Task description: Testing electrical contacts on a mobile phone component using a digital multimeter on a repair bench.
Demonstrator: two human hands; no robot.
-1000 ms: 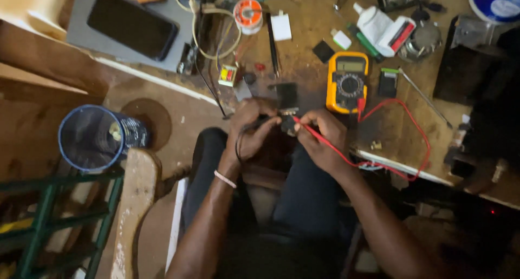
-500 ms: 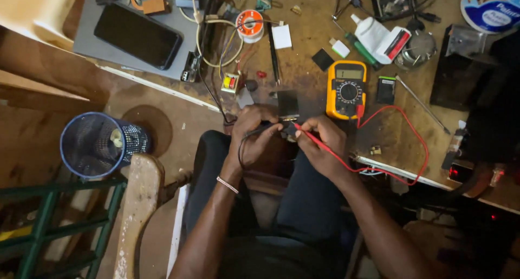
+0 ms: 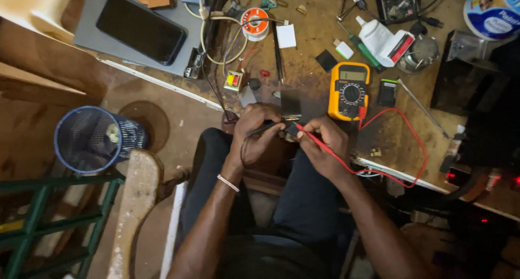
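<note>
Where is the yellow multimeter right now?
In the head view, the yellow multimeter lies on the wooden workbench, just above the right hand, beside a small black rectangular part.

Dim warm light, brightest on the far bench; dark, shadowed lower corners.

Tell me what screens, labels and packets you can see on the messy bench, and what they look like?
Multimeter: yellow, upright rectangle, grey screen on top, beside the right hand.
Phone: black, dark screen, far left on a grey slab.
White bottle: red-and-black label, top middle.
Round tub: blue-and-white label, top right corner.
Solder reel: orange-and-white, top middle.
</note>
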